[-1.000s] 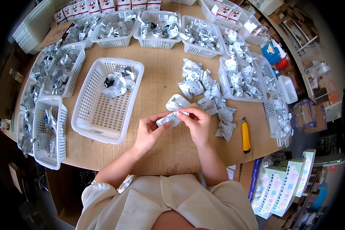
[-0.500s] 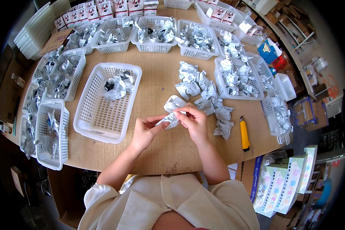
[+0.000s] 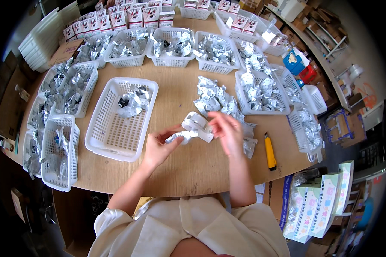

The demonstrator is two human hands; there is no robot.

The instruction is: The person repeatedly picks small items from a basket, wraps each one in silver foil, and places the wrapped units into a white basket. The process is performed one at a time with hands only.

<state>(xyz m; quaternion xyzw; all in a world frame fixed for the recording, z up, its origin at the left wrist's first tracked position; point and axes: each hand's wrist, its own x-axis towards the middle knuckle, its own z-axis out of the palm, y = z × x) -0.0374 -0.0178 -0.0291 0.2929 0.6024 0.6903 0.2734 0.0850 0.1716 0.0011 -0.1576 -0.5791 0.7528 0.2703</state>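
Observation:
My left hand [image 3: 158,146] is closed on a crumpled silver-white foil packet [image 3: 182,137], pinching it between thumb and fingers above the table's near middle. Just beyond the packet lies a white rounded object [image 3: 195,121] that looks like a small tape dispenser; the packet partly overlaps it. My right hand [image 3: 228,132] is at that object's right side, fingers apart and somewhat blurred, with nothing visible in them. Further right, a loose pile of similar foil packets [image 3: 218,99] runs toward me, partly behind my right hand.
Left of my hands, a large white basket [image 3: 99,128] holds a few packets. Filled baskets [image 3: 171,63] arc around the table, with printed pouches [image 3: 135,18] behind. A yellow utility knife [image 3: 270,152] lies at the right. Tall patterned boxes [image 3: 321,205] stand beyond the table's right edge.
My right hand has let go of the foil packet and moved right, its fingers spreading. My left hand keeps the packet, now lower beside the white object. The whole view has shifted slightly.

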